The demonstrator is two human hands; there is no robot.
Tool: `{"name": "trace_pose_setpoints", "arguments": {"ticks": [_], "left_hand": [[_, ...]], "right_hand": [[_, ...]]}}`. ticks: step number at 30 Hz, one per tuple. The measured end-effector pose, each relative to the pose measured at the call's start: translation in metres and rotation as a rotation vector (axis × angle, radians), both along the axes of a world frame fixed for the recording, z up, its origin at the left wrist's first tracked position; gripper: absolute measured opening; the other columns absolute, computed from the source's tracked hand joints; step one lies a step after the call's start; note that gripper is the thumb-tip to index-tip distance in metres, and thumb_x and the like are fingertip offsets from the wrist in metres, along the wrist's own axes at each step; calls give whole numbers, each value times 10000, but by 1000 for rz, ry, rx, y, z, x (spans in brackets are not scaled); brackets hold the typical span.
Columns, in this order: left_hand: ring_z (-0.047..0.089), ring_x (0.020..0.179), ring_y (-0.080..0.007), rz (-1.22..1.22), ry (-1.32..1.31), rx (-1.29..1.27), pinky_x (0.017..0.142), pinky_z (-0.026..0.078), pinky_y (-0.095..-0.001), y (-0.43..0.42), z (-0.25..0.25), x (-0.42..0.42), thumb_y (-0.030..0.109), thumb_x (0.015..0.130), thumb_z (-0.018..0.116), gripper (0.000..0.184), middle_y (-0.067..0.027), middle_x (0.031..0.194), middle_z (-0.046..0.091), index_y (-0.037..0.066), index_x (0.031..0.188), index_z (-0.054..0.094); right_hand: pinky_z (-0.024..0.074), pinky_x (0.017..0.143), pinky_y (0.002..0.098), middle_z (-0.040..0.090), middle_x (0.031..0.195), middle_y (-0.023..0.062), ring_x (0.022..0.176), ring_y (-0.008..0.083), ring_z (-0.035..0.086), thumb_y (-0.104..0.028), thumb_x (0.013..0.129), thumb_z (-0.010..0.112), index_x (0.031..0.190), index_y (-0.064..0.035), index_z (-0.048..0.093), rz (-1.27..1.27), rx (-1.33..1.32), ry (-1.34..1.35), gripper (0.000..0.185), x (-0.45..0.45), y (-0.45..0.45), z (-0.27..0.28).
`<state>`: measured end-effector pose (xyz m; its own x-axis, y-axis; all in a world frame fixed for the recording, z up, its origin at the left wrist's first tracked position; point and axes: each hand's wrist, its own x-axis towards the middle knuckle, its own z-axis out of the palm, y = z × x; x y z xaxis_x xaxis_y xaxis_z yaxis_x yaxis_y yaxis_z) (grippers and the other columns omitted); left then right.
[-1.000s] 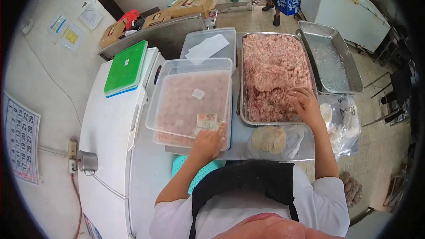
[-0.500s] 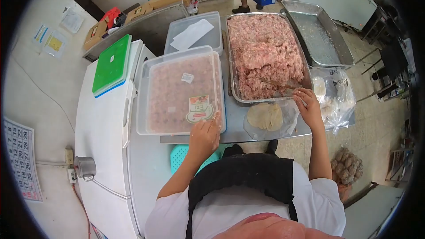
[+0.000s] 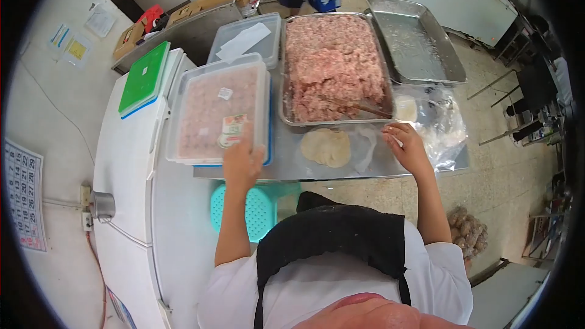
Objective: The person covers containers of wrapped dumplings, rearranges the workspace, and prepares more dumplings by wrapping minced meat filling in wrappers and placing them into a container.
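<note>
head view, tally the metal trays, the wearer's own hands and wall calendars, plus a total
Metal trays: 2
Wearer's hands: 2
Wall calendar: 1
Total: 5

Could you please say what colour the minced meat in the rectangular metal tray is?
The minced meat is pale pink, best seen in the head view.

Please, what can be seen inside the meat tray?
The meat tray holds minced meat, with a stick lying near the tray's front edge. Whatever lies beneath the meat is covered and cannot be seen.
</note>
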<state>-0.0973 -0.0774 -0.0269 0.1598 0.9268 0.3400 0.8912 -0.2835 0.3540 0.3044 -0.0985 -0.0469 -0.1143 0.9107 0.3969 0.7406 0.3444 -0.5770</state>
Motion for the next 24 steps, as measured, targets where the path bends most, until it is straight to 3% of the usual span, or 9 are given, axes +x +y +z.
{"name": "trace_pose_setpoints", "arguments": {"ticks": [4, 10, 13, 16, 24], "left_hand": [[640, 817, -391, 419, -45, -41, 706, 474, -478, 17, -10, 19, 430, 924, 514, 561, -192, 956, 675, 167, 1410, 419], [620, 993, -398, 631, 69, -47, 811, 474, -495, 42, -23, 20, 486, 960, 411, 522, -166, 1145, 647, 223, 1410, 420], [620, 982, -405, 694, 117, -125, 812, 472, -501, 42, -18, 25, 478, 960, 408, 509, -170, 1146, 645, 229, 1404, 427], [653, 883, -382, 669, 165, -62, 743, 488, -498, 42, -24, 20, 447, 956, 429, 493, -165, 1012, 688, 231, 1399, 421], [655, 859, -384, 637, 146, 6, 731, 491, -495, 44, -29, 15, 473, 954, 426, 508, -151, 1027, 688, 233, 1402, 420]], "right_hand": [[492, 838, 393, 661, 1038, 129, 974, 321, 612, -150, 854, 663, 948, -48, 690, 11, -75, 6, 142, 51, -29, -3], [501, 840, 389, 657, 1065, 142, 987, 320, 614, -164, 861, 664, 965, -37, 694, -52, 11, 1, 167, 137, -42, -1], [500, 860, 385, 654, 1083, 156, 1006, 320, 613, -169, 870, 659, 985, -33, 696, -94, 10, 31, 183, 168, -32, -4], [497, 875, 386, 648, 1105, 168, 1024, 327, 610, -181, 879, 653, 1002, -30, 697, -112, -21, 50, 200, 187, -22, -6], [496, 850, 399, 636, 1066, 180, 1000, 359, 606, -176, 867, 657, 986, -28, 683, 7, -61, 46, 192, 175, -7, -32]]}}
